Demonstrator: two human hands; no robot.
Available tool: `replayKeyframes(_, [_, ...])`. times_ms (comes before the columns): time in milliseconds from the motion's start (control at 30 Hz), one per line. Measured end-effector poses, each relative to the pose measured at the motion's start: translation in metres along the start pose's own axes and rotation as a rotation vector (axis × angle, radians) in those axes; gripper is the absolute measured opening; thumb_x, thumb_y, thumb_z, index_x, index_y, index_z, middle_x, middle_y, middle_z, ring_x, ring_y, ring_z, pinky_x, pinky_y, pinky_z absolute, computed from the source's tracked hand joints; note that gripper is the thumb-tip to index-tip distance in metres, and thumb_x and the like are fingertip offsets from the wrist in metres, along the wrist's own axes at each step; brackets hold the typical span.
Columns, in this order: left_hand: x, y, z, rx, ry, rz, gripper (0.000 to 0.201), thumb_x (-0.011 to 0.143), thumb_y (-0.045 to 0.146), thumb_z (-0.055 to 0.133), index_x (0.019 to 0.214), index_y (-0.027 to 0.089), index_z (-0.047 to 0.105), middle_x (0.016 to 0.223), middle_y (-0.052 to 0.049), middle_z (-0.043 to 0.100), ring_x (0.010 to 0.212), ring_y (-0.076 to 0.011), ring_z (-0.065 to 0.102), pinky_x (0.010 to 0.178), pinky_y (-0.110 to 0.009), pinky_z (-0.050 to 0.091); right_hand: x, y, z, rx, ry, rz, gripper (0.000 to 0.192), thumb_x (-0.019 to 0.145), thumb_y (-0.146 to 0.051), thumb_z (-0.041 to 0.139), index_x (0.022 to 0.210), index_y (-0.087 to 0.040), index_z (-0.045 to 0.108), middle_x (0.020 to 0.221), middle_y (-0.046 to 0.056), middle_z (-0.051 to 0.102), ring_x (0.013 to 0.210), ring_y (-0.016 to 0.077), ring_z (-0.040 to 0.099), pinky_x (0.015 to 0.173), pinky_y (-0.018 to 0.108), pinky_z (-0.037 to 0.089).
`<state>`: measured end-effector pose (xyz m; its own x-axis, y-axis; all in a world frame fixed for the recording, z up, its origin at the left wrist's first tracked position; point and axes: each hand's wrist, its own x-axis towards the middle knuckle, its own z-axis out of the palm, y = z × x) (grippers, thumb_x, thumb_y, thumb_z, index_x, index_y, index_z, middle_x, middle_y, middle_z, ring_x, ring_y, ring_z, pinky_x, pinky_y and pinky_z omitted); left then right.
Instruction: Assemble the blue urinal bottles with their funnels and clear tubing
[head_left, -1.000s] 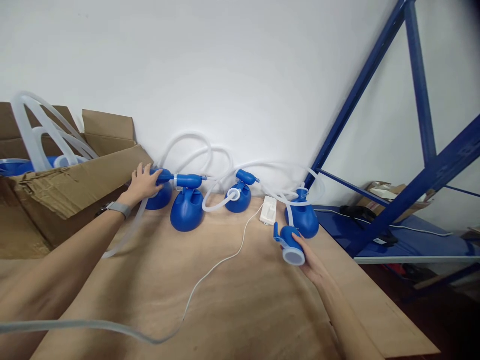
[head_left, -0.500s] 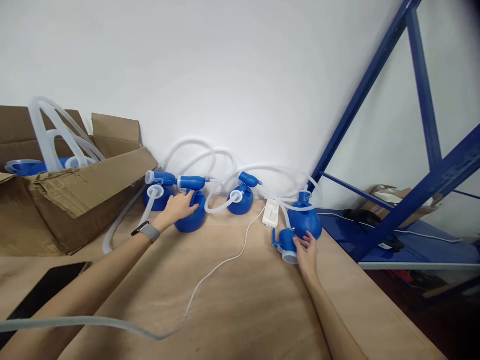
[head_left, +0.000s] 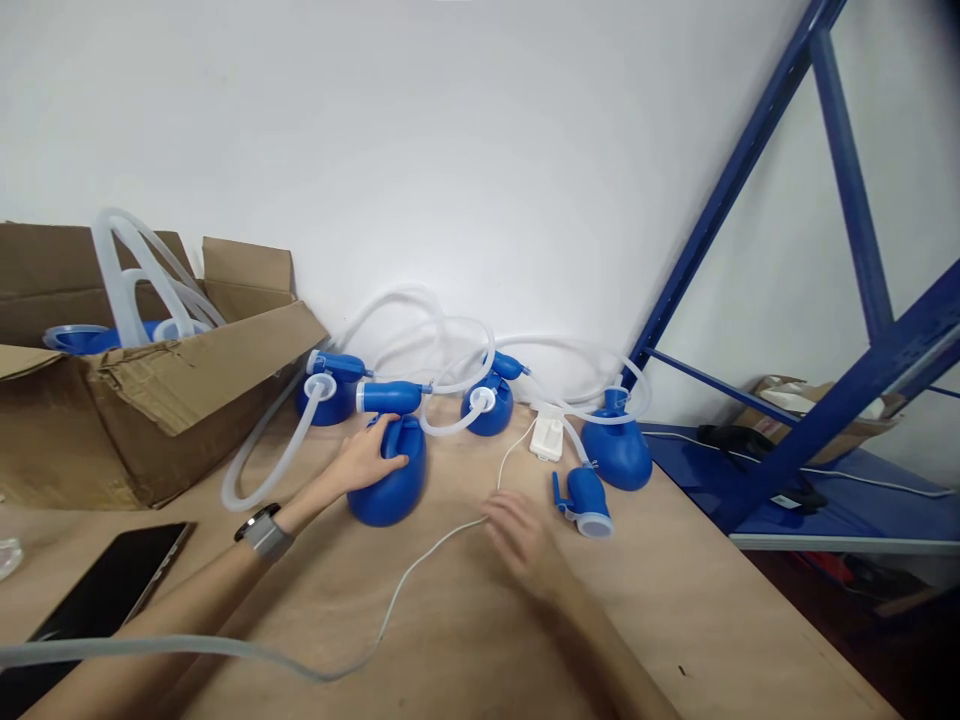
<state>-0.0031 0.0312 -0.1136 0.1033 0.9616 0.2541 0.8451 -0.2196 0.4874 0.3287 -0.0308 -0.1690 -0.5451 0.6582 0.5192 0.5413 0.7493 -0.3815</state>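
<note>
Fingers [head_left: 386,440] of left hand [head_left: 365,462] wrap the blue jug [head_left: 390,480] at desk [head_left: 480,620] 12 o'clock, right hand [head_left: 525,545] loose and empty; looks like light, stiff, slick plastic, so grip the handle, not the floppy hose [head_left: 266,455].

A cardboard box [head_left: 150,400] sits on the worktop [head_left: 480,620] at the left of the frame, tubing [head_left: 127,280] rising out of it. Right of the box, four jugs run along the wall; the nearest jug [head_left: 390,480] lies mid-frame under the left hand [head_left: 367,460]. A cup [head_left: 585,500] lies right of centre, and a phone [head_left: 97,590] lies at lower left.
</note>
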Motion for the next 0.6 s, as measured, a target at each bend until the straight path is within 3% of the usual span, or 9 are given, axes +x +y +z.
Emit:
replayKeyframes(67, [-0.014,0.004,-0.003,-0.042,0.002,-0.045,0.068,0.086,0.058,0.059,0.141,0.021,0.049,0.123,-0.015,0.071,0.112,-0.0392,0.068,0.096,-0.050,0.050,0.010,-0.024,0.021,-0.046,-0.173,-0.148,0.039,0.107,-0.040,0.045,0.139,-0.025,0.061,0.134,0.011,0.067,0.132,0.0280,0.054,0.113,0.051,0.042])
replayKeyframes(133, [-0.028,0.006,-0.009,-0.056,0.008,-0.093,0.060,0.090,0.061,0.051,0.136,0.022,0.051,0.106,-0.011,0.074,0.100,-0.0380,0.071,0.090,-0.049,0.051,0.014,-0.037,0.035,-0.086,-0.261,-0.223,0.040,0.107,-0.043,0.046,0.140,-0.023,0.060,0.133,0.010,0.067,0.129,0.0267,0.054,0.114,0.050,0.040])
replayKeyframes(200, [-0.041,0.005,-0.015,-0.061,0.012,-0.116,0.053,0.091,0.056,0.048,0.132,0.023,0.053,0.095,-0.007,0.074,0.091,-0.0362,0.071,0.086,-0.048,0.052,0.013,-0.041,0.041,-0.104,-0.310,-0.238,0.038,0.108,-0.044,0.044,0.131,-0.022,0.065,0.122,0.010,0.070,0.117,0.0246,0.059,0.108,0.046,0.044])
replayKeyframes(300, [-0.061,-0.003,-0.027,-0.084,0.024,-0.073,0.050,0.089,0.049,0.049,0.131,0.022,0.055,0.096,-0.005,0.074,0.088,-0.0326,0.072,0.084,-0.044,0.053,0.000,-0.033,0.033,-0.100,-0.339,-0.203,0.044,0.110,-0.045,0.035,0.110,-0.021,0.072,0.102,0.009,0.071,0.097,0.0219,0.061,0.091,0.039,0.049])
replayKeyframes(467, [-0.090,-0.021,-0.045,-0.078,0.023,-0.013,0.052,0.086,0.047,0.052,0.133,0.024,0.059,0.120,-0.006,0.075,0.093,-0.0294,0.073,0.085,-0.039,0.055,-0.037,-0.015,-0.004,0.021,-0.337,0.027,0.063,0.111,-0.051,0.019,0.104,-0.021,0.073,0.094,0.009,0.071,0.086,0.0209,0.065,0.080,0.034,0.051])
replayKeyframes(600, [-0.111,-0.031,-0.049,-0.091,0.059,0.010,0.051,0.083,0.047,0.058,0.129,0.027,0.066,0.136,-0.005,0.070,0.113,-0.0306,0.070,0.095,-0.037,0.056,-0.062,-0.005,-0.035,0.077,-0.306,0.316,0.062,0.108,-0.059,0.026,0.087,-0.022,0.071,0.091,0.008,0.072,0.086,0.0242,0.067,0.081,0.035,0.051])
